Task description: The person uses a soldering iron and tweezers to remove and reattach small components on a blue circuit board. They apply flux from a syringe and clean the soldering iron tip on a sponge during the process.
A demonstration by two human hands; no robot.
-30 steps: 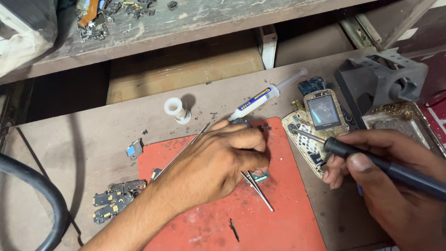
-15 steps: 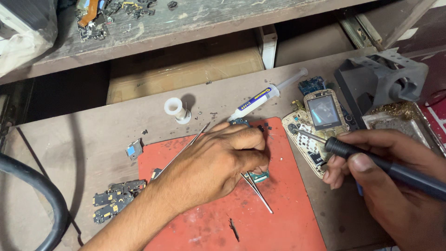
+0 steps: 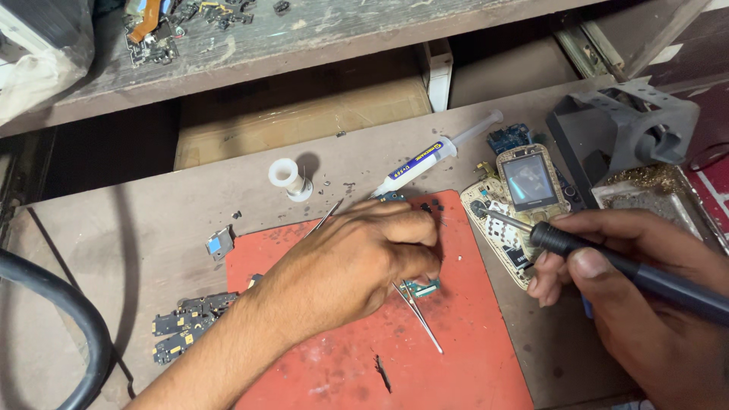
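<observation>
The left hand (image 3: 357, 266) pinches a small green circuit board (image 3: 422, 287) on the red mat (image 3: 471, 357); right of it, the right hand (image 3: 645, 304) grips a soldering iron (image 3: 607, 262) pointing far-left.

Left hand (image 3: 353, 262): bare, no glove, ring, watch or strap in view; forearm bare up to the picture's lower edge, no sleeve or cuff in sight. Right hand (image 3: 645, 304): likewise bare, no glove or ring, with short, plain, unpainted nails showing on the thumb and fingers (image 3: 547, 287) (wrist cut off by the frame's edge, so any sleeve there cannot be told).
</observation>
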